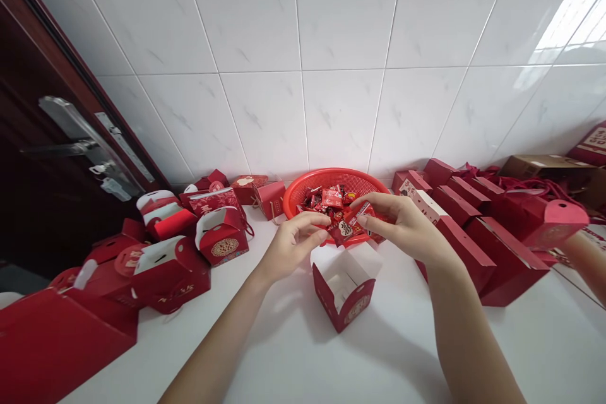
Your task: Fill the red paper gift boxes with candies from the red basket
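So the right hand (400,224) has a red packet (360,214) pinched between thumb and fingers, up over the front rim of the red basket (294,192). The packet sits on a slant, long axis running from near-left up to far-right. The left hand (294,245) is at the basket's near-left rim, half curled, thumb and fingertips close together; can't tell if it's got hold of anything.

Basket's by the far edge of the worktop (279,353), along the tiled wall, with a heap of wrapped sweets (331,199) in it. Right in front, toward the near edge, is an open box (348,308). It's upright, mouth up, white flaps spread, one corner aimed at the near edge and the round-emblem side turned near-right. Looks roughly square, so I can't pick out a long axis on that one.

Handled red boxes (173,278) crowd the left side, taller red boxes (514,259) line the right, and another person's forearm (589,265) pokes in at far right.
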`<state>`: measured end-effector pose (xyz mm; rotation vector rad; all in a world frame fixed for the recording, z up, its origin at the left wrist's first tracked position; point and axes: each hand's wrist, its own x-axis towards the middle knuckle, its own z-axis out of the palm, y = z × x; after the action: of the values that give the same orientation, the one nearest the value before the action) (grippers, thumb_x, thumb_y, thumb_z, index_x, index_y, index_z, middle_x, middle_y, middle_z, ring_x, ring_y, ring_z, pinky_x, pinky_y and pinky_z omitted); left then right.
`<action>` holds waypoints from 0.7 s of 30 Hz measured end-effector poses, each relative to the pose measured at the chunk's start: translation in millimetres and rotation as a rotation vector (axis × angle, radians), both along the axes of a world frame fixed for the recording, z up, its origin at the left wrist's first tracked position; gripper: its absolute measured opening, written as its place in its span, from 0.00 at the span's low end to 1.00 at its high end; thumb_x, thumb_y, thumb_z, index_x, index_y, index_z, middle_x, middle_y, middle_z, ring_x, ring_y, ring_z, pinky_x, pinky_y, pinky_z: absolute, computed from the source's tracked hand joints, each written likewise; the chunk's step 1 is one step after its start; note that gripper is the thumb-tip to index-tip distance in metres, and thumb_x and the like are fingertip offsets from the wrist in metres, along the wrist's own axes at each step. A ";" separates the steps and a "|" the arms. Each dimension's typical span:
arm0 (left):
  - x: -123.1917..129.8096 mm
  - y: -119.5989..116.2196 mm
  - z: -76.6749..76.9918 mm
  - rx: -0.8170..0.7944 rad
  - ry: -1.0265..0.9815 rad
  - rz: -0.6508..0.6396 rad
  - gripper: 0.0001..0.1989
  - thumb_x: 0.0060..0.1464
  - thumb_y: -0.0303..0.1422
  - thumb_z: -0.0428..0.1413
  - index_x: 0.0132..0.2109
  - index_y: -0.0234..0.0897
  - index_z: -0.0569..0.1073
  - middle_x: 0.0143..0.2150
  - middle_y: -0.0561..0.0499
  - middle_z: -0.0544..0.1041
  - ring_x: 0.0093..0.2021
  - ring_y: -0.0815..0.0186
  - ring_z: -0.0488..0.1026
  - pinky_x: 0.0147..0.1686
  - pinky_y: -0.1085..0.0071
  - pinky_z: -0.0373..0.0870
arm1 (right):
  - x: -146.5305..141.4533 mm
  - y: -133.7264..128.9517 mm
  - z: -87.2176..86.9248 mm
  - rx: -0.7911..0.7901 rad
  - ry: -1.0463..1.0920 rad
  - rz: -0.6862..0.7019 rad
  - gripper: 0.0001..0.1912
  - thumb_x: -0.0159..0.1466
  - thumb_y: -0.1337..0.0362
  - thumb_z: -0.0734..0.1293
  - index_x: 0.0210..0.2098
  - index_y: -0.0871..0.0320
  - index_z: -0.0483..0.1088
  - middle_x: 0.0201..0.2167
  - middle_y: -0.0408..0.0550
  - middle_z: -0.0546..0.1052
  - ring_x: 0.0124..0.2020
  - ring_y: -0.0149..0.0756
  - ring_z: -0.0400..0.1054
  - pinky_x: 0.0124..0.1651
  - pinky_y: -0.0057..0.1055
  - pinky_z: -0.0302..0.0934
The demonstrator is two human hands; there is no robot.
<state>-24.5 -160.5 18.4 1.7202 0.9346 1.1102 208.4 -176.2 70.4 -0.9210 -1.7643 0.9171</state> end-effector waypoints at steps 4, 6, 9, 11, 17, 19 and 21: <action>-5.5 -1.7 5.2 0.031 0.212 0.083 0.13 0.56 0.40 0.59 0.44 0.38 0.80 0.46 0.45 0.80 0.48 0.56 0.78 0.50 0.62 0.75 | 0.2 0.0 -1.4 0.035 -0.120 -0.022 0.06 0.63 0.65 0.68 0.36 0.54 0.79 0.26 0.41 0.75 0.25 0.30 0.63 0.28 0.28 0.57; -7.9 -5.7 8.6 0.021 0.373 0.089 0.12 0.56 0.40 0.58 0.43 0.39 0.81 0.46 0.46 0.80 0.47 0.57 0.77 0.50 0.62 0.74 | -1.7 0.2 -3.4 0.018 -0.208 0.007 0.07 0.64 0.66 0.66 0.36 0.55 0.78 0.24 0.40 0.73 0.23 0.29 0.60 0.26 0.28 0.54; -10.6 -13.0 13.5 -0.048 0.553 0.055 0.14 0.57 0.41 0.58 0.47 0.43 0.81 0.50 0.48 0.80 0.49 0.56 0.76 0.51 0.62 0.73 | -8.1 2.3 -7.6 -0.062 -0.334 0.113 0.06 0.63 0.66 0.65 0.33 0.57 0.75 0.23 0.40 0.70 0.23 0.28 0.59 0.25 0.27 0.51; -11.6 -16.3 16.2 -0.096 0.609 0.023 0.16 0.56 0.40 0.58 0.51 0.45 0.80 0.53 0.49 0.79 0.51 0.56 0.75 0.50 0.63 0.73 | -12.8 5.1 -10.6 -0.119 -0.392 0.166 0.06 0.63 0.66 0.64 0.32 0.58 0.73 0.23 0.40 0.69 0.23 0.29 0.60 0.25 0.27 0.51; -15.9 -16.1 18.9 -0.200 0.724 -0.077 0.23 0.55 0.40 0.57 0.56 0.40 0.76 0.57 0.46 0.77 0.53 0.54 0.75 0.52 0.61 0.72 | -14.5 9.7 -14.9 -0.117 -0.402 0.105 0.10 0.64 0.64 0.63 0.27 0.57 0.62 0.22 0.38 0.64 0.23 0.28 0.58 0.27 0.28 0.50; -18.8 -15.3 17.9 -0.208 0.723 -0.118 0.23 0.55 0.39 0.57 0.58 0.40 0.75 0.58 0.46 0.76 0.54 0.54 0.75 0.52 0.63 0.72 | -13.2 9.4 -15.7 -0.120 -0.391 0.131 0.10 0.65 0.63 0.62 0.28 0.56 0.61 0.23 0.38 0.64 0.24 0.28 0.58 0.27 0.28 0.50; -21.3 -14.9 16.8 -0.198 0.706 -0.154 0.23 0.55 0.39 0.57 0.58 0.41 0.74 0.59 0.47 0.76 0.55 0.55 0.74 0.52 0.64 0.72 | -13.5 9.6 -17.2 -0.117 -0.395 0.153 0.09 0.66 0.63 0.62 0.29 0.55 0.60 0.24 0.38 0.64 0.25 0.29 0.58 0.28 0.29 0.50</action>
<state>-45.7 -175.4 35.1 2.0042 1.2524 0.2758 195.0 -166.6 53.3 -1.1119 -2.1581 0.9938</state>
